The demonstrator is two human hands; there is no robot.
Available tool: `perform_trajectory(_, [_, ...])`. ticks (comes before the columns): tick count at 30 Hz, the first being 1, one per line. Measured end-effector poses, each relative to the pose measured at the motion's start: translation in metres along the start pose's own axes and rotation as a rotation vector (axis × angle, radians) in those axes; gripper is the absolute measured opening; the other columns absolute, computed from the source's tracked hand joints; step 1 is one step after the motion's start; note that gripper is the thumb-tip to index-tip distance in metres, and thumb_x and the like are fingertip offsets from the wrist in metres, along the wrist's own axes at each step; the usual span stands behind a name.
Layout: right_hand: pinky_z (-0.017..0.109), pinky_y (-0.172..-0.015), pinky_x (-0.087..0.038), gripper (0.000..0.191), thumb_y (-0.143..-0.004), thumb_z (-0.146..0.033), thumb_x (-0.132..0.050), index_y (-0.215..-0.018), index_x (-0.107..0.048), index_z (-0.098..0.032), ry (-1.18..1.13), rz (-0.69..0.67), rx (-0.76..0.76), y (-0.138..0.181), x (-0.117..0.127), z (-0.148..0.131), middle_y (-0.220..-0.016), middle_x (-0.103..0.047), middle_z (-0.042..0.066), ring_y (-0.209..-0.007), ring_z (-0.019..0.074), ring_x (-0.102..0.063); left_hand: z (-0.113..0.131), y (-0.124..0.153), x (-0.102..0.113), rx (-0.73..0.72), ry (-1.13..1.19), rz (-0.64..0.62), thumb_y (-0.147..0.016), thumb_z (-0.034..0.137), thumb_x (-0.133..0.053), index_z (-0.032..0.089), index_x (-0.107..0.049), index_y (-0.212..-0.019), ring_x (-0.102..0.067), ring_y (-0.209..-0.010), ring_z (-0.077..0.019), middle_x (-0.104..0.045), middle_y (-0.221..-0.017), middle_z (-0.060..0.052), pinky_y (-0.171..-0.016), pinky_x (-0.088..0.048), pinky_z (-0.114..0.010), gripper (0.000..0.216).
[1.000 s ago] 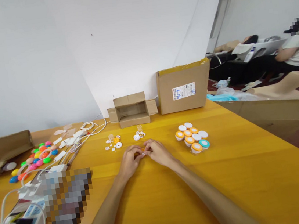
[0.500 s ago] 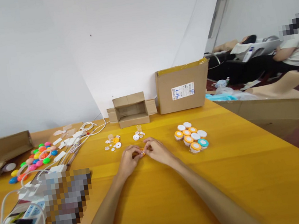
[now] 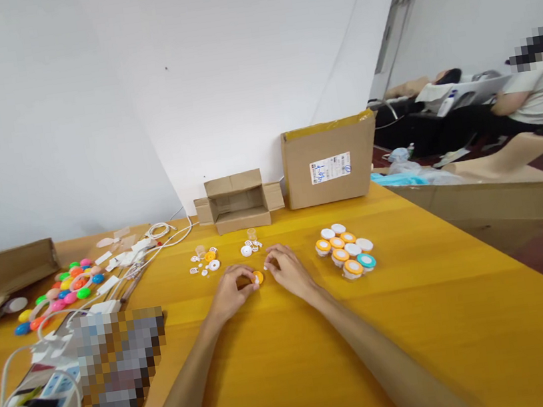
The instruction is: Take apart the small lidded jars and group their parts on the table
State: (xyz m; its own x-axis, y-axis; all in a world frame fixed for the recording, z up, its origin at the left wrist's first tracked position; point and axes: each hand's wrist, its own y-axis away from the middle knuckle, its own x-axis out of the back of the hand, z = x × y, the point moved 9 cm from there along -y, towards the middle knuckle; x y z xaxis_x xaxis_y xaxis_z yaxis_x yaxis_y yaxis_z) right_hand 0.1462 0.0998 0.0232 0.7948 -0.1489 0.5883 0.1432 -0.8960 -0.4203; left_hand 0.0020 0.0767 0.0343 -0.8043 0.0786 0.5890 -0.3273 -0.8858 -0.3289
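Observation:
My left hand (image 3: pixel 234 292) is closed, thumb and forefinger pinching a small round orange cap (image 3: pixel 259 277) with white at its near side. Just to the right, a little apart from the cap, is my right hand (image 3: pixel 287 270), its thumb and forefinger curled together; a tiny pale spot shows at the tips, too small to name. Beyond the hands lie loose parts: an orange cap (image 3: pixel 210 257), a white ring (image 3: pixel 214 265), a white round cap (image 3: pixel 246 251) and clear little cups, one of them a clear cup (image 3: pixel 252 234).
Several clear cups with orange, white and teal lids (image 3: pixel 366 260) stand grouped at right. Behind are an open carton (image 3: pixel 242 220) and a large cardboard box (image 3: pixel 329 165). Coloured plastic balls (image 3: pixel 58 303), cables and a power strip (image 3: pixel 67 387) crowd the left. A person (image 3: pixel 539 92) sits far right.
My right hand has drawn slightly away from the orange cap, which now shows more fully. My left hand stays on the cap. The view has shifted slightly.

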Motion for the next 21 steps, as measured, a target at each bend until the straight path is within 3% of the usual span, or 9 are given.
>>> perform_trajectory(10, [0.035, -0.088, -0.043, 0.019, -0.080, -0.005, -0.066, -0.087, -0.066, -0.022, -0.048, -0.240, 0.226, 0.010, -0.013, -0.040, -0.098, -0.070, 0.002, -0.096, 0.0196, -0.057, 0.002, 0.002, -0.001, -0.036, -0.072, 0.063, -0.080, 0.015, -0.067, 0.022, -0.070, -0.076, -0.063, -0.098, -0.0205, -0.068, -0.095, -0.005, -0.095, -0.049, -0.039, 0.009])
perform_trajectory(21, [0.033, -0.083, -0.042, 0.018, -0.078, -0.011, -0.074, -0.091, -0.068, -0.022, 0.021, -0.274, 0.210, 0.011, -0.014, -0.039, -0.091, -0.067, 0.002, -0.093, 0.0197, -0.057, -0.001, 0.003, -0.001, -0.054, -0.108, 0.055, -0.083, 0.017, -0.063, 0.023, -0.074, -0.081, -0.063, -0.098, -0.0207, -0.068, -0.098, -0.006, -0.096, -0.050, -0.039, 0.012])
